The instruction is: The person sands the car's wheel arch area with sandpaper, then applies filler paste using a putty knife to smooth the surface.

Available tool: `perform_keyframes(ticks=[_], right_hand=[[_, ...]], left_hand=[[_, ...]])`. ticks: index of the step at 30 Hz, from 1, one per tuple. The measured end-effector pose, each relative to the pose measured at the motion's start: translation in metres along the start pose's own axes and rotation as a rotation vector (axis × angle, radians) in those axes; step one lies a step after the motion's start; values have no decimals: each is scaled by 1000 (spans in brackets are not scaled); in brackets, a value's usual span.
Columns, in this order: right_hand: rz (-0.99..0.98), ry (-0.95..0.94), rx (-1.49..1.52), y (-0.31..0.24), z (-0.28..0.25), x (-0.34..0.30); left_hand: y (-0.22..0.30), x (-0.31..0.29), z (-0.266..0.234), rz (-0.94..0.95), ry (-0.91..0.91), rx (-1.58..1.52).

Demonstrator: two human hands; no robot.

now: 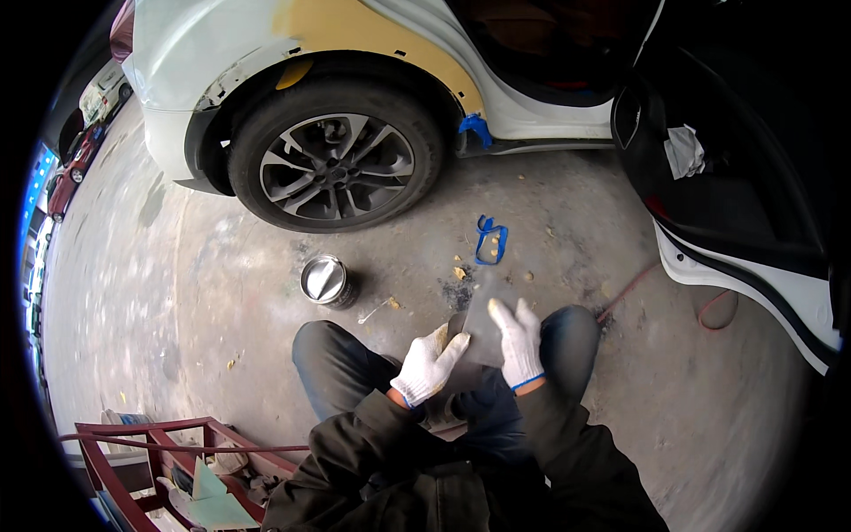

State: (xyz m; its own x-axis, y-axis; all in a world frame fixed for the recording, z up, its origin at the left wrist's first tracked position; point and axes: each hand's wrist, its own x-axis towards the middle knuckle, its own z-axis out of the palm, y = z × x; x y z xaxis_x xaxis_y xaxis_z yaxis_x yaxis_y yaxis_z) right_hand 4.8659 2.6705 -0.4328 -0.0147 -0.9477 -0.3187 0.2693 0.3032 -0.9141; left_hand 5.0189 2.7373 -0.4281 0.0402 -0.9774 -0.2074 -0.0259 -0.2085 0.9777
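Over my bent knees I hold a thin, flat grey sheet (481, 330), perhaps sandpaper; its exact kind is unclear. My left hand (431, 365), in a white knit glove, is closed on its left edge with the thumb on top. My right hand (518, 344), gloved alike, grips the right side, its fingertips slightly smeared by motion. Past my hands, a blue looped strip (490, 240) lies on the concrete. To the left stands a round metal can (326, 282) with a shiny top.
Ahead is a white car's rear wheel (337, 168), under a fender (363, 31) patched with tan filler. At right an open car door (745, 204) hangs over the floor, near a red hose (628, 293). A dark red metal frame (164, 434) stands lower left.
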Motion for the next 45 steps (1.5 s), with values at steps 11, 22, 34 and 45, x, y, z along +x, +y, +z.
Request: perform_keyframes(ticks=[11,22,34,45], right_hand=[[-422,137,-157,32,4,-5],[-1138,-272,-1219,-7,-5,-40],[-242,-204,-586,18,-20,4],[-265,-443,-1248,-12,6,-37]], left_hand=[[-2,21,8,-133,358,-258],[-25,36,-22,-145,272,-276],[-19,15,-3,-100,18,-328],[-3,6,2,-25,156,261]])
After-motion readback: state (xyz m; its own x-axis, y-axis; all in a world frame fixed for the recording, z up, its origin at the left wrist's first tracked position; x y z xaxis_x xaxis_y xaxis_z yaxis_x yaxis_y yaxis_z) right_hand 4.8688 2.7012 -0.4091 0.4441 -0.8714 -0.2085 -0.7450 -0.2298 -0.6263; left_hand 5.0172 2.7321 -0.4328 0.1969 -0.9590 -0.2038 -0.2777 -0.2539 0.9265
